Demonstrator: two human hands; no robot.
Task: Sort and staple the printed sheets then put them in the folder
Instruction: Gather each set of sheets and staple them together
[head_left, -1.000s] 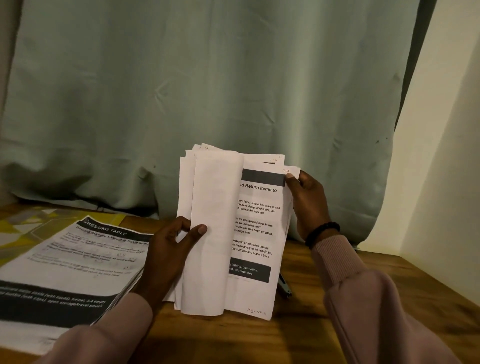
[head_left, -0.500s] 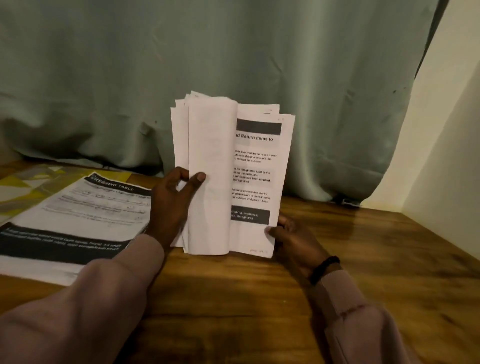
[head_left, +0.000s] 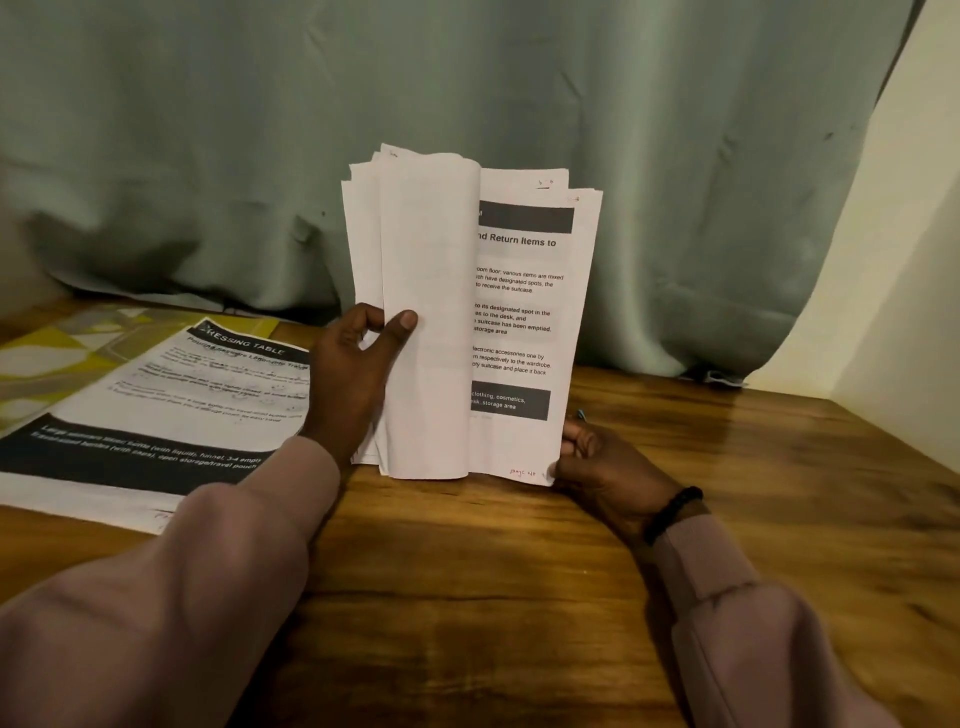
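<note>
My left hand (head_left: 353, 374) grips the stack of printed sheets (head_left: 467, 322) upright on the wooden table (head_left: 519, 597), thumb folding pages back; my right hand (head_left: 602, 462) pinches its lower right corner.

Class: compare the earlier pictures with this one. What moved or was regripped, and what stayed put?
The right hand dropped from the top right corner of the stack of sheets to its bottom right corner, which it now pinches. The left hand still holds the folded-back pages; the printed sheet stays on the table.
</note>
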